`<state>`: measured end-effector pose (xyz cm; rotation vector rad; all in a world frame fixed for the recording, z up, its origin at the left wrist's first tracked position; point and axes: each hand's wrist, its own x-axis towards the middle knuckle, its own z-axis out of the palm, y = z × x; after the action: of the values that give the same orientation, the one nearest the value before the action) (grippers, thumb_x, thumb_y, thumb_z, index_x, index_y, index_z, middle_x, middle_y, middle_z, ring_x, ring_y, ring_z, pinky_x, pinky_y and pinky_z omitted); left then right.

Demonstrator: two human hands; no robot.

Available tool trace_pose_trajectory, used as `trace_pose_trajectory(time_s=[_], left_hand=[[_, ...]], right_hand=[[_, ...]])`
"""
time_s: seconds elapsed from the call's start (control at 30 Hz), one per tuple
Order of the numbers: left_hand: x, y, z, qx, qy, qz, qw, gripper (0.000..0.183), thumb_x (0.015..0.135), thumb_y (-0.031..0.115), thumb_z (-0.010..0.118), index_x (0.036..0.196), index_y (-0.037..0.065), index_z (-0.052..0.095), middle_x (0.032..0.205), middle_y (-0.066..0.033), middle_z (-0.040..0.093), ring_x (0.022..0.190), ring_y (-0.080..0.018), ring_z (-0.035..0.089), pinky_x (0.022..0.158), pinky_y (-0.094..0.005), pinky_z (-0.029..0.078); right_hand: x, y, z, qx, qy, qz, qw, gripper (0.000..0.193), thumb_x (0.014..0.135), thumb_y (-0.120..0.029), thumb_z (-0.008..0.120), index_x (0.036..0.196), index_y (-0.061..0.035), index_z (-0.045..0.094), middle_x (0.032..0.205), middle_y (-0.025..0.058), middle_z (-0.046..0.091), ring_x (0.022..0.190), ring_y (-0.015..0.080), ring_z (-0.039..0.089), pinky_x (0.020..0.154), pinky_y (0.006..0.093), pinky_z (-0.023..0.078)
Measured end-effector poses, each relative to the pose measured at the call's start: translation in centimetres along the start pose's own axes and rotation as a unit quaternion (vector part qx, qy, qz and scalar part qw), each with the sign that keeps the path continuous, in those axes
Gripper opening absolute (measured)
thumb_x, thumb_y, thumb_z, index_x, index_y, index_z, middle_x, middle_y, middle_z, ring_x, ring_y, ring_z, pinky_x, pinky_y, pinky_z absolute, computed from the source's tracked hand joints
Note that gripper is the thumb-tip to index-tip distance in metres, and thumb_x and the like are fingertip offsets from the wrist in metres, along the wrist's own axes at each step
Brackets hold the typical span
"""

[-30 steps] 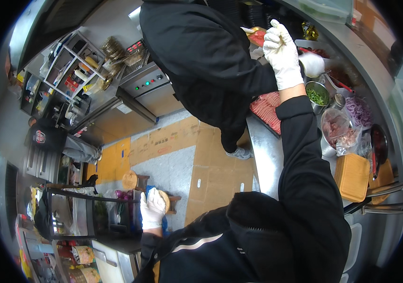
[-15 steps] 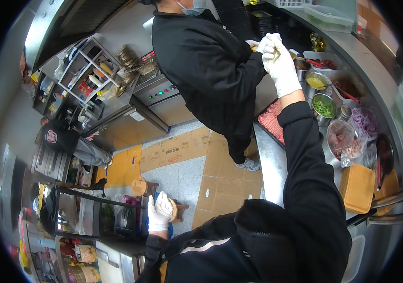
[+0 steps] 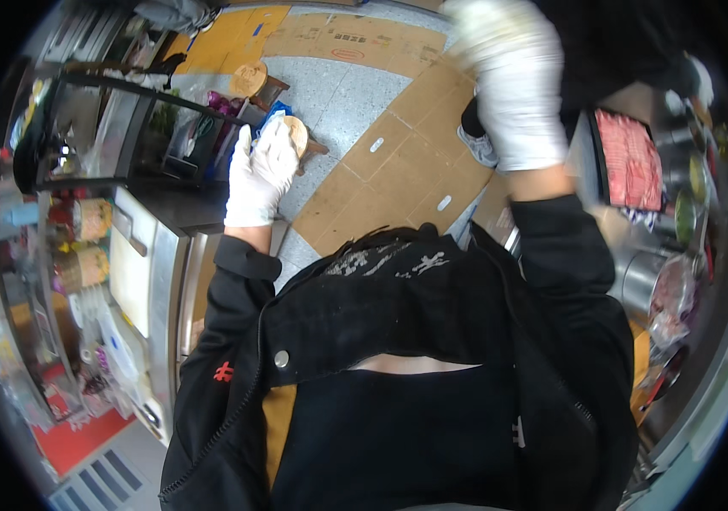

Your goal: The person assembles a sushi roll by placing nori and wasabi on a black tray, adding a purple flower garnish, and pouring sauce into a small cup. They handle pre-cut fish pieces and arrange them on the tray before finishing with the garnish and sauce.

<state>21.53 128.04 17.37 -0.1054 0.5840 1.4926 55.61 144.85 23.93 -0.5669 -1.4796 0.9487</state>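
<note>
My left hand (image 3: 259,175), in a white glove, is raised at the left of centre with its fingers stretched and the thumb apart. Nothing shows in it. Behind its fingertips stands a round-topped wooden stool (image 3: 296,136). My right hand (image 3: 513,77), also white-gloved, reaches forward at the top and is smeared by motion. Its fingers cannot be made out, nor whether they hold anything. To the right of it, a black tray of sliced pink meat (image 3: 628,157) lies on the counter. A person in black clothing (image 3: 619,43) stands close beyond my right hand.
Flattened cardboard (image 3: 398,153) covers part of the floor ahead. A second wooden stool (image 3: 249,78) is near black shelving (image 3: 138,85). On the left lies a white board (image 3: 129,255). Bagged meat (image 3: 675,285) sits by a metal pot (image 3: 636,285) at right.
The view has tipped down toward my body and the floor. My right hand has left its spot beside the other person's hands above the counter containers. The left hand still stands open.
</note>
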Motion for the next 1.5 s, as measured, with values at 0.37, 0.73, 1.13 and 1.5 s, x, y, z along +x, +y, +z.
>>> trace_pose_trajectory(time_s=[0.37,0.73,1.13,1.5], left_hand=[[-18.5,5.7,-30.0,-0.15,0.346,0.187,0.907,0.063,0.098,0.045,0.058,0.14,-0.001,0.046,0.137,-0.0131,0.057,0.116,-0.0259,0.061,0.092,-0.0387,0.054],[-33.6,-1.2,-44.4,-0.197,0.32,0.324,0.868,0.012,0.094,0.021,0.061,0.087,0.011,0.06,0.085,-0.0059,0.065,0.08,-0.0219,0.064,0.071,-0.0374,0.054],[-48.7,-16.4,-41.0,-0.343,0.592,0.412,0.601,0.032,0.102,0.042,0.052,0.105,0.011,0.057,0.097,-0.0024,0.064,0.09,-0.0181,0.061,0.082,-0.0335,0.05],[-57.9,-26.1,-53.2,-0.51,0.564,0.404,0.508,0.051,0.101,0.047,0.051,0.142,0.016,0.043,0.121,-0.0104,0.06,0.111,-0.0262,0.057,0.096,-0.0408,0.047]], right_hand=[[-6.3,14.7,9.9,0.111,-0.221,0.591,0.767,0.088,0.096,-0.075,0.026,0.156,-0.0106,0.027,0.136,0.0227,0.057,0.11,0.0263,0.066,0.077,0.029,0.061],[-11.4,16.8,19.8,-0.107,-0.49,0.346,0.793,0.039,0.101,-0.019,0.043,0.137,-0.0057,0.051,0.141,0.0069,0.052,0.123,0.0156,0.051,0.105,0.0352,0.038],[-31.9,26.9,31.4,-0.384,-0.681,0.217,0.584,0.05,0.078,-0.003,0.059,0.128,-0.0033,0.056,0.101,0.0259,0.068,0.089,0.0377,0.068,0.08,0.0449,0.052],[-46.2,4.7,62.4,-0.146,-0.767,-0.096,0.618,0.083,0.082,0.002,0.058,0.156,-0.0111,0.022,0.156,0.0224,0.03,0.142,0.038,0.037,0.113,0.0403,0.037]])
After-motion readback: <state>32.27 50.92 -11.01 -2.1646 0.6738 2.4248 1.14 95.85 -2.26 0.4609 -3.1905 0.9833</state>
